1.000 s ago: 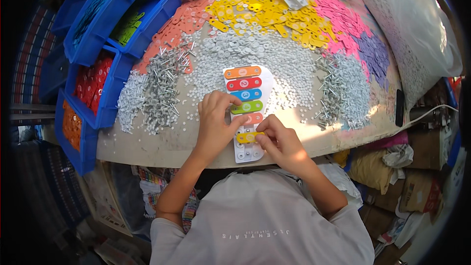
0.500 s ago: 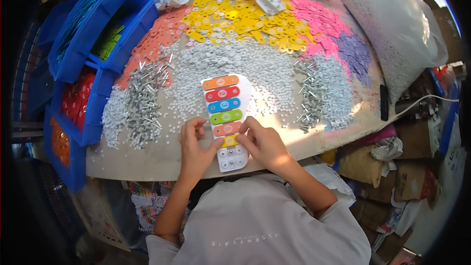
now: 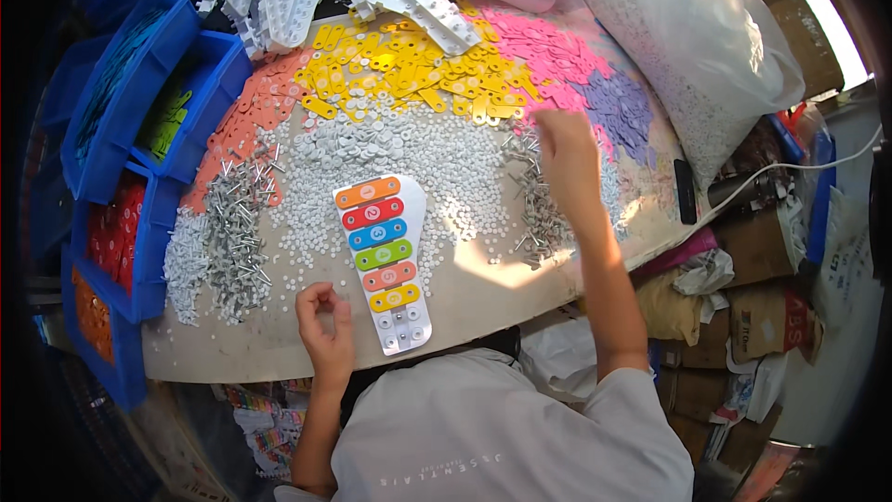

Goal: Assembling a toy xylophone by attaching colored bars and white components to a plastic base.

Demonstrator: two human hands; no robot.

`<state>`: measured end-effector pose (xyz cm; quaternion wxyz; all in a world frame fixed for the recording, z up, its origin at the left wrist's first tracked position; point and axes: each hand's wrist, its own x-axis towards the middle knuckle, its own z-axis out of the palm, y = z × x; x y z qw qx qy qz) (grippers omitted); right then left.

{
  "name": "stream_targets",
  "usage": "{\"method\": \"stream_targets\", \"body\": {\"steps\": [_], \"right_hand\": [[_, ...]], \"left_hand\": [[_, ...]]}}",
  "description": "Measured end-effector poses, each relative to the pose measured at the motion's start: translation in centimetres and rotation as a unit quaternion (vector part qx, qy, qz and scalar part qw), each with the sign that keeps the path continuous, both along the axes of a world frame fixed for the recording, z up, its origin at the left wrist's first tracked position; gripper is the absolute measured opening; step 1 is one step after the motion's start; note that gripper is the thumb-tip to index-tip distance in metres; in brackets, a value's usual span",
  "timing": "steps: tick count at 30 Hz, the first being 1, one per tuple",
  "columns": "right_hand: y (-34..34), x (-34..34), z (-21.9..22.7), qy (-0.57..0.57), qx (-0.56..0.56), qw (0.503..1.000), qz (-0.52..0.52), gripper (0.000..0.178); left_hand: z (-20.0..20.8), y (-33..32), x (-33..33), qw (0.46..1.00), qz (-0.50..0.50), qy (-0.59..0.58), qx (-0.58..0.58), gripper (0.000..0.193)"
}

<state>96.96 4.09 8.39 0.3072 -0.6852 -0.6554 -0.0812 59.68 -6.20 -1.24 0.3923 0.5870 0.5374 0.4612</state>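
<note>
A toy xylophone (image 3: 416, 223) with a white base lies flat near the table's front edge. Its bars run orange, red, blue, green, salmon and yellow (image 3: 394, 297), and the narrow near end is bare with round washers and posts showing. Just left of that end, my left hand (image 3: 325, 327) rests with fingers half curled, thumb apart, holding nothing visible. My right hand (image 3: 565, 153) is stretched far forward, above the border of the pink bars (image 3: 544, 42) and the metal pins (image 3: 534, 209). Its fingertips are foreshortened, so whether they hold anything is unclear.
Yellow bars (image 3: 400, 60), salmon bars (image 3: 246, 112), purple bars (image 3: 618, 112) and white washers (image 3: 372, 144) cover the table's far part. More pins (image 3: 237, 237) lie left. Blue bins (image 3: 158, 251) line the left edge. White bases (image 3: 400, 0) and a bulging bag (image 3: 701, 46) stand behind.
My right hand has left the xylophone's yellow bar and moved forward and right. My left hand has let go and drawn left. The view has shifted slightly.
</note>
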Motion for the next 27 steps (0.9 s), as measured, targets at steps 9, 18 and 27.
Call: {"method": "stream_targets", "body": {"steps": [9,18,27], "right_hand": [[9.1,12.5,-6.3,-0.131,-0.16,0.977,-0.042,0.019],[4.4,5.9,-1.8,0.254,-0.061,0.965,-0.01,0.013],[-8.8,-8.6,2.5,0.436,-0.344,0.805,0.209,0.029]], "left_hand": [[0.0,0.6,0.3,0.999,0.014,-0.004,-0.045,0.019],[0.2,0.3,0.2,0.999,0.016,-0.011,-0.04,0.017],[3.8,-0.9,1.2,0.996,0.038,-0.064,-0.059,0.017]]}}
